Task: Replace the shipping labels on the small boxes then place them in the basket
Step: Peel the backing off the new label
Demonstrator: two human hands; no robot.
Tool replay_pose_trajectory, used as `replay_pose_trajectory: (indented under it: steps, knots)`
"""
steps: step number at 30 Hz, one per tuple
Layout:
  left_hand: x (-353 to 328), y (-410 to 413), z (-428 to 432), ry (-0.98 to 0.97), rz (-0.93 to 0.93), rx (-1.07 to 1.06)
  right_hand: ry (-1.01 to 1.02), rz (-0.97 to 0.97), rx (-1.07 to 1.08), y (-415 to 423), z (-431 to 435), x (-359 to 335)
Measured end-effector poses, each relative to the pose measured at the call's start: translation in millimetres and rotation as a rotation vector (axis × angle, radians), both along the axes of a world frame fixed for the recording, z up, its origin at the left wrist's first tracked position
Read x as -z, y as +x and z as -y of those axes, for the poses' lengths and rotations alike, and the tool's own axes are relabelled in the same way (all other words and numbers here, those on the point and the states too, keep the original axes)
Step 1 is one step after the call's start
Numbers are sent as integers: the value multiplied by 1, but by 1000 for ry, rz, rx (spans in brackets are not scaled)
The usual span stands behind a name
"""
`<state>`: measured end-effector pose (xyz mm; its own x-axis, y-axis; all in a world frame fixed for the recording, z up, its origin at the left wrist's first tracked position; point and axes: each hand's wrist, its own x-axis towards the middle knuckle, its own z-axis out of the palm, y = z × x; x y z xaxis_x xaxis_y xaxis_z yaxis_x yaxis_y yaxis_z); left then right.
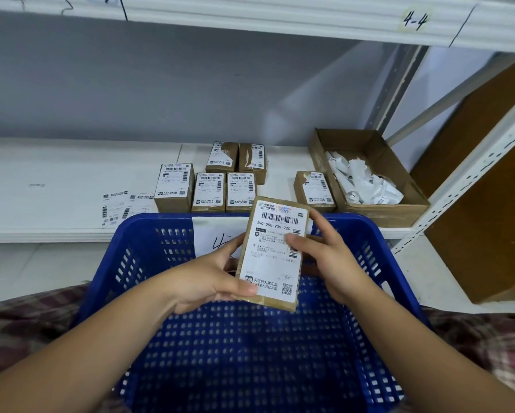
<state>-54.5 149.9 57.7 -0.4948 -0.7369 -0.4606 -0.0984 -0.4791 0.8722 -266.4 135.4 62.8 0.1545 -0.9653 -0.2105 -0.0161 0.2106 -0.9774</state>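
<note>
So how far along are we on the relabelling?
Early. Done: label scraps lie in the cardboard tray. In hand: the left hand and right hand hold one labelled box over the blue basket, no boxes in it yet. Left: six boxes on the shelf, three with torn labels, loose labels beside them.

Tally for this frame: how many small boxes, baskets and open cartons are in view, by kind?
Small boxes on the shelf: 6
Small box held by left hand and right hand: 1
Blue basket: 1
Open carton of peeled paper: 1
Total: 9
</note>
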Motion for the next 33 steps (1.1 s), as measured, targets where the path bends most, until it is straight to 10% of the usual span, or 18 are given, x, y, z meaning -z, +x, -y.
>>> replay_pose_trajectory:
  steps: [19, 33]
  knots:
    - [5, 3, -1, 3, -214, -227, 190, -35, -273, 0, -7, 6]
    - [18, -17, -14, -140, -15, -392, 48, -240, -362, 15, -16, 15]
